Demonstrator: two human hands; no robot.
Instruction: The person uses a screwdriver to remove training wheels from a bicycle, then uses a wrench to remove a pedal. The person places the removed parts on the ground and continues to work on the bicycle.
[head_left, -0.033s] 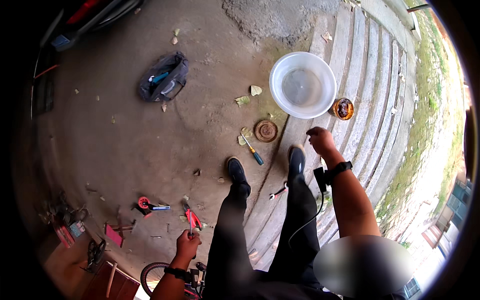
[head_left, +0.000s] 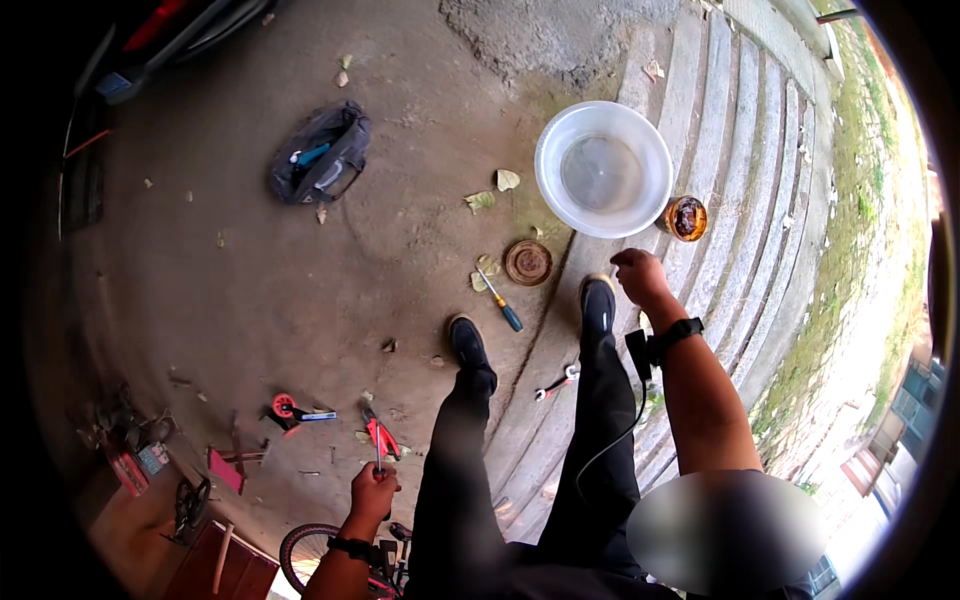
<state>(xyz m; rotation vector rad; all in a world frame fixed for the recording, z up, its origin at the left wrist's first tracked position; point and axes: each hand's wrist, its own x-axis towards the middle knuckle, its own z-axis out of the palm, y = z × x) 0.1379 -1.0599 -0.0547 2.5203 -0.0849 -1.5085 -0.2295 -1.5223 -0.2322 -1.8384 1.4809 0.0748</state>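
Note:
My left hand (head_left: 372, 492) hangs low at my side and grips a red-handled pair of pliers (head_left: 381, 436) that points up and away from me. My right hand (head_left: 640, 275) is a closed fist with nothing visible in it, held above my right shoe (head_left: 598, 300). It is nearest a small round tin (head_left: 686, 218) and a large white plastic basin (head_left: 603, 168) on the stone steps. A blue-handled screwdriver (head_left: 500, 300) and a rusty round disc (head_left: 528, 262) lie on the ground between my feet and the basin.
A dark bag (head_left: 322, 155) lies open on the concrete at the upper left. A small red-wheeled tool (head_left: 290, 408) and scattered parts sit to my left. A small wrench (head_left: 556, 382) lies between my legs. A bicycle wheel (head_left: 300, 552) shows at the bottom. Stone steps (head_left: 760, 200) descend on the right toward grass.

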